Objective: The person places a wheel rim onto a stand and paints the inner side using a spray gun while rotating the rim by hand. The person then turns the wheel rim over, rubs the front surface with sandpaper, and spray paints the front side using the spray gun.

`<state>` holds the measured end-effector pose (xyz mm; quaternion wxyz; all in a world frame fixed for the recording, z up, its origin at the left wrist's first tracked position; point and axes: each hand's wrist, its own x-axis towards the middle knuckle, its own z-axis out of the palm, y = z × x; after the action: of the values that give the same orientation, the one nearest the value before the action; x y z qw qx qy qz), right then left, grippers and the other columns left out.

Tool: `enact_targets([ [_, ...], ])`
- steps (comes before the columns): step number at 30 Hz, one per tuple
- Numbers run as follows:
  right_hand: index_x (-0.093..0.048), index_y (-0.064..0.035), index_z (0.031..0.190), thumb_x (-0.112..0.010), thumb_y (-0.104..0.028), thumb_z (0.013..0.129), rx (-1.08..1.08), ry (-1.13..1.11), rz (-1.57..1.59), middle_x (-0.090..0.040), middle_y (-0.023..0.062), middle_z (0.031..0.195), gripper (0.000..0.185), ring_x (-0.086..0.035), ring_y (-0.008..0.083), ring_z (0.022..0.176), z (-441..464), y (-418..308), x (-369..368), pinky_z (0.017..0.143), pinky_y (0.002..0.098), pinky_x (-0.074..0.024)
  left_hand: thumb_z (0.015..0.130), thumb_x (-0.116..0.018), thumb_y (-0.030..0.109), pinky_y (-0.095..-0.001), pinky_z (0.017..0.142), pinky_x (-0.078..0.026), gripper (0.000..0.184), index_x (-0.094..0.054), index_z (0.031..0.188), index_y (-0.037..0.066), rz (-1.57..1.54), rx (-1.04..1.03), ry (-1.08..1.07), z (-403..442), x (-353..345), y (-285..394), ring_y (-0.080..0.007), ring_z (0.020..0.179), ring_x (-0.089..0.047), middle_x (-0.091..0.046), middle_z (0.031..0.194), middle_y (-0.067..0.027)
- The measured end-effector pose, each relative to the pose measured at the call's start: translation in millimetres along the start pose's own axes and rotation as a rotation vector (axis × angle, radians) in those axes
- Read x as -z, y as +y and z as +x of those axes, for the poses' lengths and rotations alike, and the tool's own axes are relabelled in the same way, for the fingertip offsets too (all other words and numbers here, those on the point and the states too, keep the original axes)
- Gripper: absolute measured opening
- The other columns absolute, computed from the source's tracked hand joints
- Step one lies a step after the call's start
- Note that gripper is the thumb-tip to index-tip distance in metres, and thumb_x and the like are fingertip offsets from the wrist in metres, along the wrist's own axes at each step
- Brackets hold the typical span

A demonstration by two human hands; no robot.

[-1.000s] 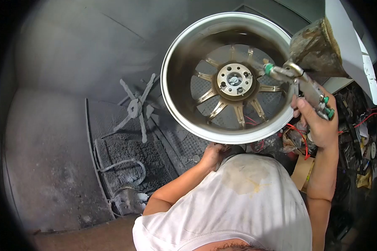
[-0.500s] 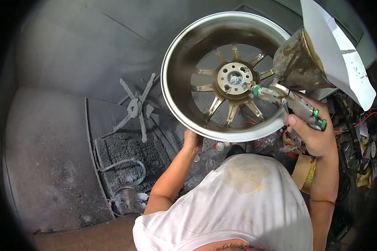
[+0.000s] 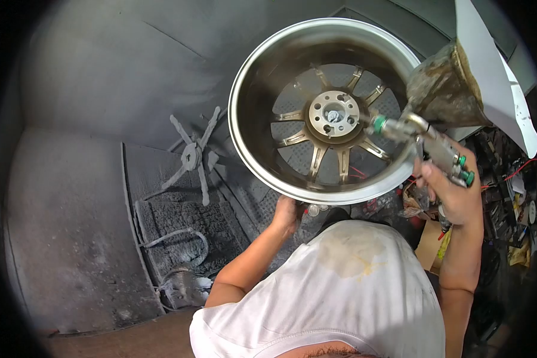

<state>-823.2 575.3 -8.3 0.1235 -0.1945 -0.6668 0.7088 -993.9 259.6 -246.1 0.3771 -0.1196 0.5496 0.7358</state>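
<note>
Wheel [image 3: 334, 128] is in front of the person's body, open barrel side facing the camera; it's prob. heavy for its size & stiff all over, w/ little give in the spokes [image 3: 343, 164]. Best hold is prob. under the outer lip [image 3: 340, 198], not the inner faces, which might smear or feel slick if wet; can't tell if they are. L hand [image 3: 286, 213] is at the wheel's near-left edge, fingers partly hidden under it, so can't tell if that grip is wide or narrow. R hand [image 3: 456, 197] is at the wheel's R edge, its grip closed round the spray gun [image 3: 440, 152], nozzle pointing in over the wheel. Gun looks rigid & prob. top-heavy, so the handle is the place to take it, wrist kept firm. Containers: a stained cup [image 3: 444, 89] sits on the gun, above the wheel's R edge, w/ a white sheet [image 3: 501, 77] across its mouth; contents hidden, so level unknown, & tipping it could spill any liquid. A cardboard box [image 3: 428, 246] is below-R of the wheel, w/ something yellow [image 3: 443, 244] showing at its side; can't tell what, or if it's inside.
</note>
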Motion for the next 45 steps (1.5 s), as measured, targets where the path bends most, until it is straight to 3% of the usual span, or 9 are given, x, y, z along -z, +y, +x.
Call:
enact_targets([
  [5, -0.060, 0.0084, 0.133, -0.076, -0.018, 0.088, 0.112, -0.136, -0.056, -0.068, 0.0043, 0.092, 0.054, -0.060, 0.0080, 0.081, -1.5, -5.0, -4.9, 0.074, 0.0248, -0.0501, 0.100, -0.062, 0.026, -0.0438, 0.111, -0.040, 0.033, -0.063, 0.127, 0.006, 0.004, 0.023, -0.032, -13.2, -14.1, -19.9, -0.0216, 0.122, -0.057, -0.066, 0.127, -0.0075],
  [10, -0.061, 0.0060, 0.133, -0.073, -0.018, 0.091, 0.162, 0.012, -0.073, -0.067, 0.0017, 0.086, 0.050, -0.059, 0.0066, 0.073, 17.7, 4.0, 2.8, 0.067, 0.0227, -0.0482, 0.083, -0.049, -0.006, -0.0470, 0.113, -0.039, 0.047, -0.058, 0.129, 0.000, -0.023, 0.209, -0.207, -23.9, -37.2, -28.8, -0.0273, 0.122, -0.056, -0.060, 0.133, -0.0125],
  [17, -0.063, 0.0025, 0.115, -0.072, -0.024, 0.094, 0.224, 0.216, -0.104, -0.067, 0.0057, 0.086, 0.035, -0.061, 0.0078, 0.068, 29.0, 13.4, 12.6, 0.049, 0.0194, -0.0432, 0.085, -0.053, -0.003, -0.0464, 0.110, -0.043, 0.039, -0.058, 0.124, -0.003, -0.119, 0.413, -0.363, -22.3, -22.6, -21.9, -0.0273, 0.115, -0.058, -0.062, 0.122, -0.0126],
  [19, -0.063, 0.0018, 0.114, -0.072, -0.024, 0.094, 0.198, 0.276, -0.132, -0.068, 0.0063, 0.086, 0.034, -0.061, 0.0080, 0.067, 30.5, 13.6, 15.0, 0.049, 0.0195, -0.0434, 0.087, -0.056, 0.002, -0.0472, 0.110, -0.042, 0.036, -0.060, 0.123, 0.000, 0.007, 0.262, -0.071, -15.3, -14.6, -10.2, -0.0252, 0.111, -0.059, -0.064, 0.117, -0.0104],
  [21, -0.064, 0.0019, 0.116, -0.073, -0.025, 0.093, 0.202, 0.273, -0.130, -0.069, 0.0066, 0.086, 0.036, -0.060, 0.0079, 0.066, 25.3, 14.0, 12.8, 0.049, 0.0195, -0.0434, 0.098, -0.061, 0.030, -0.0464, 0.109, -0.041, 0.034, -0.062, 0.123, 0.007, 0.035, 0.085, 0.003, 16.1, 16.4, -5.0, -0.0201, 0.114, -0.061, -0.067, 0.116, -0.0065],
  [27, -0.060, 0.0071, 0.133, -0.076, -0.019, 0.089, 0.061, -0.054, -0.048, -0.068, 0.0051, 0.093, 0.054, -0.061, 0.0093, 0.072, 6.7, 3.1, -6.0, 0.067, 0.0242, -0.0513, 0.098, -0.064, 0.037, -0.0376, 0.099, -0.050, 0.040, -0.061, 0.124, 0.006, 0.051, -0.083, 0.020, 23.0, 5.3, 52.1, -0.0205, 0.108, -0.065, -0.068, 0.115, -0.0075],
  [35, -0.059, 0.0069, 0.135, -0.071, -0.020, 0.093, 0.265, 0.166, -0.183, -0.067, 0.0039, 0.094, 0.051, -0.059, 0.0086, 0.077, 17.9, 9.5, -1.3, 0.071, 0.0242, -0.0502, 0.099, -0.063, 0.033, -0.0423, 0.106, -0.047, 0.037, -0.062, 0.123, 0.005, 0.101, 0.074, -0.073, -10.2, -17.8, 42.1, -0.0224, 0.117, -0.062, -0.066, 0.125, -0.0101],
  [40, -0.059, 0.0085, 0.133, -0.076, -0.021, 0.089, -0.036, -0.102, 0.009, -0.068, 0.0048, 0.095, 0.055, -0.061, 0.0099, 0.083, 3.6, -1.5, 3.6, 0.081, 0.0269, -0.0504, 0.099, -0.059, 0.020, -0.0461, 0.111, -0.042, 0.032, -0.062, 0.128, 0.007, 0.091, 0.155, -0.121, -10.7, -15.0, 15.8, -0.0215, 0.124, -0.058, -0.065, 0.128, -0.0069],
  [45, -0.063, 0.0076, 0.129, -0.074, -0.017, 0.090, 0.196, -0.168, -0.057, -0.073, 0.0124, 0.106, 0.047, -0.065, 0.0143, 0.093, 9.2, 6.1, -4.7, 0.088, 0.0295, -0.0509, 0.091, -0.049, -0.002, -0.0467, 0.108, -0.046, 0.042, -0.057, 0.132, 0.000, 0.110, 0.227, -0.206, -24.1, -36.5, 3.8, -0.0248, 0.117, -0.060, -0.063, 0.128, -0.0132],
])
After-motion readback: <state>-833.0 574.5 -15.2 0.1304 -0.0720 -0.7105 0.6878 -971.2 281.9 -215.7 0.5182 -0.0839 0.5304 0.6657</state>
